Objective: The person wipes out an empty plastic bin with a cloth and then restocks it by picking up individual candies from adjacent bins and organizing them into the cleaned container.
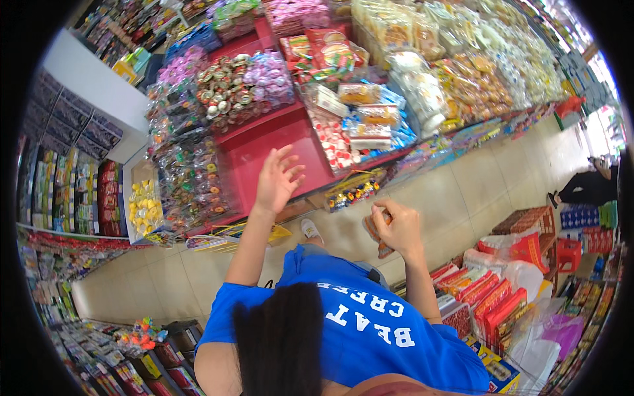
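My left hand (279, 179) is raised with its fingers apart and nothing in it. It appears over the front edge of a bare red compartment (277, 143) in the display bin; whether it touches the bin I cannot tell. Lower and to the right, my right hand (400, 228) is curled around a brown-orange patterned item (374, 231), partly hidden behind the fingers and too blurred to name. Right of the compartment lie red-and-white wrapped sweets (333, 141) and packaged snack cakes (379, 115). Dark clear-wrapped packets (190, 173) fill the section on its left.
Behind the compartment are round wrapped sweets (230, 81). Small packets (354, 194) hang off the bin's front. Yellow sweets (144, 205) fill a box at left. Red packages (495, 302) are stacked at right. A person in black (587, 187) is farther down the tiled aisle (446, 183).
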{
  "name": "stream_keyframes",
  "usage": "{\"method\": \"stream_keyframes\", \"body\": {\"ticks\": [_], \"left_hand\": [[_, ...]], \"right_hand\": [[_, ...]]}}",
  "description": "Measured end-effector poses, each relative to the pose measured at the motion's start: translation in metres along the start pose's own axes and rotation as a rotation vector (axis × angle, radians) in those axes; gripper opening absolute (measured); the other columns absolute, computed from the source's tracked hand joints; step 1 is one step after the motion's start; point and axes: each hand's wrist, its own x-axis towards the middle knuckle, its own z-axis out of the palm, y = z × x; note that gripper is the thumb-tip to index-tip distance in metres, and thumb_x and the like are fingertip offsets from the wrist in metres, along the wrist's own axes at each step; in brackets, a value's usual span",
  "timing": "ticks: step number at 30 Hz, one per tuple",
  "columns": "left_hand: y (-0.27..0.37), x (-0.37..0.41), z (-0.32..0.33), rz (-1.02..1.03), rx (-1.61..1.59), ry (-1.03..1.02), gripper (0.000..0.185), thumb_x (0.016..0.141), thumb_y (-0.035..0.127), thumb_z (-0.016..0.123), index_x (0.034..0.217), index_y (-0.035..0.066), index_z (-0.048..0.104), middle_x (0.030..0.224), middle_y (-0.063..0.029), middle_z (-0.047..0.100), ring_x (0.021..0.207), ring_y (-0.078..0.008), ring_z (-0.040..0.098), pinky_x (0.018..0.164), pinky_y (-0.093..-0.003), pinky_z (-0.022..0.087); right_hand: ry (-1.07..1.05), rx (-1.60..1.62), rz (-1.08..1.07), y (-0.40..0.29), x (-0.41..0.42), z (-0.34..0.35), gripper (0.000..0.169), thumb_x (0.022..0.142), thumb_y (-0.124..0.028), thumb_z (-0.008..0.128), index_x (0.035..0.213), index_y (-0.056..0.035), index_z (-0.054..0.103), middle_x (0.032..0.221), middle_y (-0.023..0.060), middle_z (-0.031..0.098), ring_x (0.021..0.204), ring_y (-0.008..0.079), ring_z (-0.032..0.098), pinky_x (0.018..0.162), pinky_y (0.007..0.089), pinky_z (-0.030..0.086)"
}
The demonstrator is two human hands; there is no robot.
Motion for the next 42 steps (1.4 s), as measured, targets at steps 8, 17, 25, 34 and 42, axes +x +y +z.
{"method": "stream_keyframes", "body": {"ticks": [8, 17, 25, 34, 42], "left_hand": [[0.048, 0.116, -0.176, -0.085, -0.404, 0.476, 0.083, 0.077, 0.034, 0.068, 0.136, 0.013, 0.014, 0.129, -0.0221, 0.027, 0.106, -0.0358, 0.047, 0.086, -0.0497, 0.045], [0.082, 0.188, -0.231, 0.027, -0.504, 0.504, 0.079, 0.077, 0.027, 0.069, 0.136, 0.011, 0.018, 0.141, -0.0208, 0.011, 0.121, -0.0392, 0.035, 0.093, -0.0515, 0.042], [0.095, 0.158, -0.241, 0.272, -0.35, 0.657, 0.047, 0.088, 0.023, 0.055, 0.126, 0.002, 0.036, 0.125, -0.0208, 0.04, 0.108, -0.0324, 0.05, 0.082, -0.0426, 0.049], [0.155, 0.111, -0.242, 0.843, 1.384, 1.148, 0.015, 0.074, 0.005, 0.067, 0.088, 0.003, 0.063, 0.088, -0.0105, 0.049, 0.075, -0.0274, 0.056, 0.064, -0.0345, 0.046], [0.198, 0.093, -0.267, 0.776, 1.891, 0.616, 0.018, 0.074, 0.003, 0.065, 0.092, 0.004, 0.063, 0.096, -0.0068, 0.053, 0.087, -0.0261, 0.057, 0.071, -0.0369, 0.048]], "right_hand": [[-0.354, 0.003, 0.086, -0.02, 0.081, 0.113, 0.028, 0.082, -0.029, 0.057, 0.083, -0.0026, 0.067, 0.066, 0.0174, 0.063, 0.063, 0.0327, 0.063, 0.059, 0.0401, 0.048], [-0.661, 0.415, 0.333, -0.01, 0.224, 0.266, 0.043, 0.089, -0.037, 0.055, 0.102, 0.0035, 0.059, 0.084, 0.0032, 0.06, 0.078, 0.0115, 0.053, 0.07, 0.0278, 0.043], [-0.81, 0.92, 0.934, -0.005, 0.319, 0.353, 0.051, 0.086, -0.039, 0.053, 0.103, 0.0084, 0.055, 0.088, 0.0213, 0.064, 0.078, 0.0318, 0.064, 0.072, 0.0424, 0.052], [-0.803, 1.013, 1.053, -0.002, 0.331, 0.389, 0.045, 0.084, -0.037, 0.049, 0.096, 0.0049, 0.056, 0.097, 0.0205, 0.063, 0.087, 0.0344, 0.061, 0.08, 0.0458, 0.05], [-0.794, 1.132, 1.108, -0.002, 0.342, 0.401, 0.044, 0.084, -0.033, 0.044, 0.102, 0.0058, 0.055, 0.099, 0.0209, 0.062, 0.088, 0.035, 0.06, 0.082, 0.0479, 0.049]]}}
